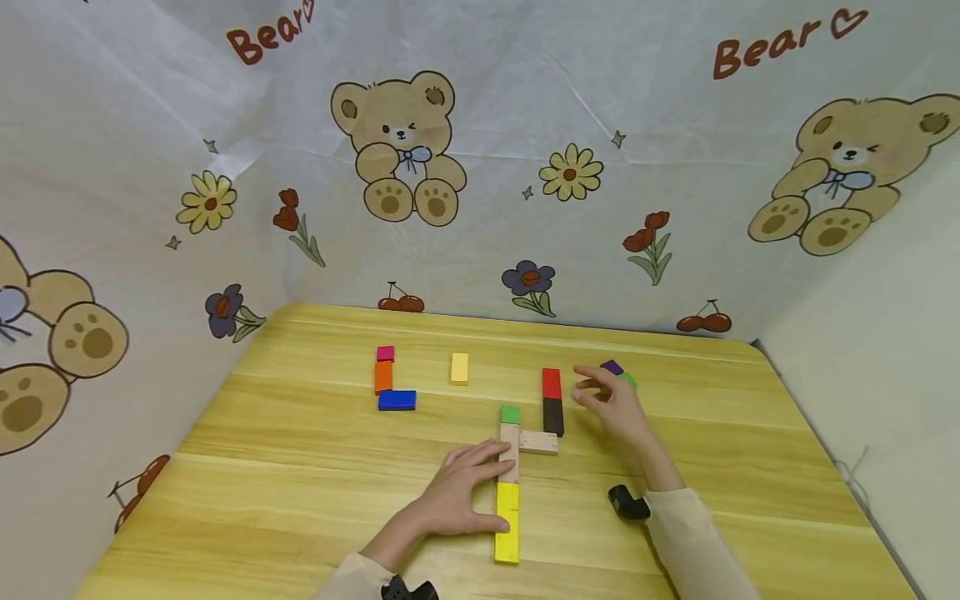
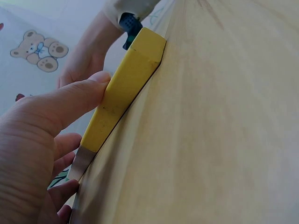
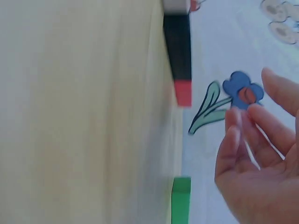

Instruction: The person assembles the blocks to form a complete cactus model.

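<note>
A row of blocks runs toward me: a small green block, a plain wooden block and a long yellow block. My left hand rests along this row, thumb on the yellow block and fingertips at the plain wood. Another plain wooden block extends rightward from the row. Behind it a black block and a red block stand in line. Just right of the red one, my right hand hovers with loosely bent fingers, holding nothing. In the right wrist view its fingertips are apart from the blocks.
Back left, a pink block, an orange block and a blue block form an L. A pale yellow block lies nearby. Beyond my right hand are a purple block and a green block, partly hidden.
</note>
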Demonstrator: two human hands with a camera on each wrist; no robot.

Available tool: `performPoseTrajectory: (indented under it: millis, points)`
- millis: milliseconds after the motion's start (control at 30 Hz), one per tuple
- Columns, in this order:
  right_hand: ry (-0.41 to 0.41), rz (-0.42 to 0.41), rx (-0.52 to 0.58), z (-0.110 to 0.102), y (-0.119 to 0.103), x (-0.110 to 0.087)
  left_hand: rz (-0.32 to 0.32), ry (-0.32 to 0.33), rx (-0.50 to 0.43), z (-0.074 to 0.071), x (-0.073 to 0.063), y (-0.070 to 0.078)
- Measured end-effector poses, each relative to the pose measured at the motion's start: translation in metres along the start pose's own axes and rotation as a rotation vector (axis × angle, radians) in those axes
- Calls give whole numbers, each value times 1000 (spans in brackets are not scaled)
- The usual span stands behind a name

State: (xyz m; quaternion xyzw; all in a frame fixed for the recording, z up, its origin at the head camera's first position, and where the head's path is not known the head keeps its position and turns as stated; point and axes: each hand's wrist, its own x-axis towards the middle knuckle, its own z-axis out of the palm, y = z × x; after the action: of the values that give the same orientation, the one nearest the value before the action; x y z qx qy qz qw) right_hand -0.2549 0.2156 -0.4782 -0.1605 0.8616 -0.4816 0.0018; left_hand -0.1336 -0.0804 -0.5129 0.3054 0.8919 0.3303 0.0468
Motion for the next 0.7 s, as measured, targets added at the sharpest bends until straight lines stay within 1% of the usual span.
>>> performPoseTrajectory:
  millis: [100,233,367,467,700]
  points:
    - [45,-28,15,9,-2,-8,-9,0,-1,-1,0,0]
    - [69,-99,-26,23,-3,-22,-7,0,-11,-2,1,0]
    - [31,-156,-104,35,-3,-34,2,2,-12,-2,1,1]
    - [-1,-167,-139,41,-1,-40,9,0,-8,-2,1,1]
    - [-50,-196,-190,46,4,-43,-8,-4,-11,-2,0,2]
